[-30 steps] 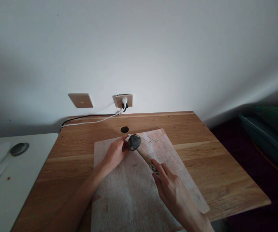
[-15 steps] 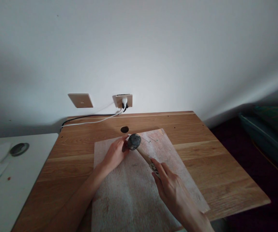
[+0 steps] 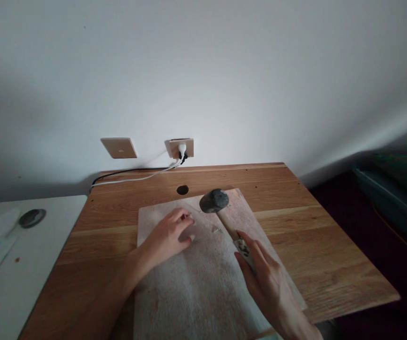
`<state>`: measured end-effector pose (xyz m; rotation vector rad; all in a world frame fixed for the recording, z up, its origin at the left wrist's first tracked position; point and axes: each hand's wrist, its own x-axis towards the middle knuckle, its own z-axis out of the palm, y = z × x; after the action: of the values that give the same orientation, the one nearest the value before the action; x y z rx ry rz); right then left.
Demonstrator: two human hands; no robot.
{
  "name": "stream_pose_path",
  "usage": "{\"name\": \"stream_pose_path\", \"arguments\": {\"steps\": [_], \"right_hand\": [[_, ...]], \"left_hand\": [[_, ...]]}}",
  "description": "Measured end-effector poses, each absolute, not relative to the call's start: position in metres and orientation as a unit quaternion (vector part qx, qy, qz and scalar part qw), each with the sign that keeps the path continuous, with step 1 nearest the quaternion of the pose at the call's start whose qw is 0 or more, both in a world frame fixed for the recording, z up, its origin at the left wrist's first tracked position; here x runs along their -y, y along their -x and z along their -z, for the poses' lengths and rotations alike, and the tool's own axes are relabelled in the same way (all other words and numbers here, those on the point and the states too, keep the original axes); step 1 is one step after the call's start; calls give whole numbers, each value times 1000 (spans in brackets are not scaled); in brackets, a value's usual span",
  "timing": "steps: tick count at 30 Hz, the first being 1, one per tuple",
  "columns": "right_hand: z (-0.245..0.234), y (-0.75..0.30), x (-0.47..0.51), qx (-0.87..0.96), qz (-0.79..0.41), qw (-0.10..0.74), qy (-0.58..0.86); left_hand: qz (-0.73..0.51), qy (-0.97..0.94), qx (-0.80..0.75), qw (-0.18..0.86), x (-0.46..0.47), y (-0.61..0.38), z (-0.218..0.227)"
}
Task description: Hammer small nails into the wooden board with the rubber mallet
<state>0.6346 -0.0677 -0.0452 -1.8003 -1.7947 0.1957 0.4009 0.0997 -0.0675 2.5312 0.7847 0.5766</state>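
Observation:
My right hand [image 3: 265, 271] is wrapped around the handle of a mallet [image 3: 214, 201] with a thick black head and a pale wooden shaft. The head hovers over the far part of a worn, whitish board [image 3: 196, 288]. My left hand [image 3: 168, 234] is just above the board, left of the mallet, thumb and fingers apart and nothing visible between them. A few small nails [image 3: 217, 230] show on the board between the two hands. Part of the board's far surface is hidden behind the mallet head.
The board lies on a wooden tabletop [image 3: 317, 245] with a round cable hole [image 3: 182, 190]. Behind it, white and black cables [image 3: 136, 178] run from a wall socket [image 3: 181, 148]. On the left stands a white table [image 3: 8, 302] with a dark round object [image 3: 32, 218]. Cushions [image 3: 394, 198] are at right.
The mallet has moved right and its head has turned, away from my left hand. My left hand has drawn back toward me and its fingers have spread. Nails between the hands show more clearly.

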Motion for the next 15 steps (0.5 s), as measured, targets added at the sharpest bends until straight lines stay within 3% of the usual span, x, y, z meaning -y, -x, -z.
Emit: {"name": "stream_pose_path", "arguments": {"steps": [4,9,12,15], "right_hand": [[49,-646,71,645,-41,298,702],[52,-653,77,632,-39,302,712],[54,-654,81,631,-41,298,715],[53,-654,82,630,-49,298,715]], "left_hand": [[-98,-968,-206,99,-68,-410,53],[-76,-977,-196,13,-47,-422,49],[-98,-973,-203,44,-53,-419,55],[-196,-933,-264,148,-75,-407,68]]}}
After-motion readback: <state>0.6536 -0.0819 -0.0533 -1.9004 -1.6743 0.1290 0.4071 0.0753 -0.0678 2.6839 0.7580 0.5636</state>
